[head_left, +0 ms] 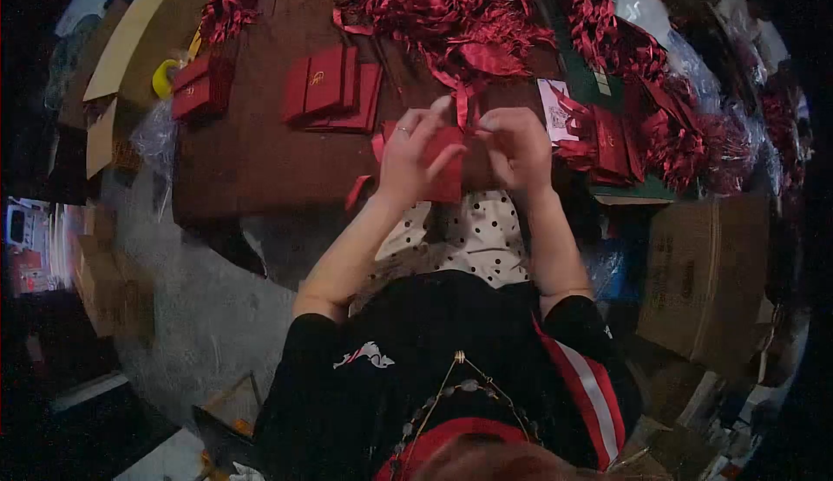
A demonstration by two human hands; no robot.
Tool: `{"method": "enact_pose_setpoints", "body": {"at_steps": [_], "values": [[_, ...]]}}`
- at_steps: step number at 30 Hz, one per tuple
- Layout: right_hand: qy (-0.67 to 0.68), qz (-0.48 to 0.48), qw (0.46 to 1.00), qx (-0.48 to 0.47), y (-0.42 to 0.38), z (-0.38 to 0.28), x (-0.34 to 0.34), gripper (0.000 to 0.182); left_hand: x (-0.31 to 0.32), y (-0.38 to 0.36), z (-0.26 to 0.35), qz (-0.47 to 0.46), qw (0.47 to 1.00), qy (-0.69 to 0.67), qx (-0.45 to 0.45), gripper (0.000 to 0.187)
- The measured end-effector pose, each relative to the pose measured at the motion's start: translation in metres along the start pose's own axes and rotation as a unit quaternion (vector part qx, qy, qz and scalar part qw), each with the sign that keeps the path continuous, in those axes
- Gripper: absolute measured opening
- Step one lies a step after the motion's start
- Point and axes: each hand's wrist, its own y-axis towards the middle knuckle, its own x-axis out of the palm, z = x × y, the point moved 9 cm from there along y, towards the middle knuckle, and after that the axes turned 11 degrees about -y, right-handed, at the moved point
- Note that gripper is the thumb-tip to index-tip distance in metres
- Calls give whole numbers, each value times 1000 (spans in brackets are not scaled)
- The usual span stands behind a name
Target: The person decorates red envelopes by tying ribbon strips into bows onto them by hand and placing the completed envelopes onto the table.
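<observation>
A red ribbon (462, 104) trails down from the heap to my hands. My right hand (521, 147) pinches it between thumb and forefinger. On the other side, my left hand (412, 160) has its thumb held apart from its bent fingers, fingertips close to the ribbon. Below and partly behind the hands lies a flat red piece (447, 173), at the table's near edge; my left hand hides some of it. Left of it, red boxes or folders (321, 86) with a gold mark are stacked.
A large heap of red ribbons (442, 13) covers the far part of the brown table (234, 169). More red boxes (198, 89) stand at left and red folders (612, 143) at right, beside a printed card (555, 110). Cardboard boxes (703, 273) flank the table.
</observation>
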Motion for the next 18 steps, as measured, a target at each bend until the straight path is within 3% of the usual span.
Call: {"method": "enact_pose_setpoints", "body": {"at_steps": [2,3,4,6,7,10,11,14,16,18], "values": [[27,-33,999,-12,1,-30,9,33,17,5,19,-45,996,29,71,44],[64,-41,997,4,-6,-29,16,34,21,3,11,-38,998,39,45,28],[40,-61,997,-11,-9,-29,21,35,22,1,5,-28,999,5,27,25],[93,6,990,108,-11,-17,12,38,22,-2,-4,-21,997,-70,-15,24],[36,-4,991,132,-11,-12,8,40,24,-3,-7,-28,997,-72,-29,24],[124,-107,962,220,-37,22,31,26,31,-11,-15,-39,995,-72,-58,26],[127,-111,961,221,-41,27,31,26,33,-14,-20,-51,994,-57,-77,27],[31,-125,986,102,-27,6,24,22,36,-15,-18,-93,994,-26,-56,24],[10,-134,988,80,-20,-5,22,21,34,-17,-9,-73,996,-22,-50,21],[-24,-148,987,49,-23,-10,24,22,39,-21,-22,-73,988,-103,-86,17]]}}
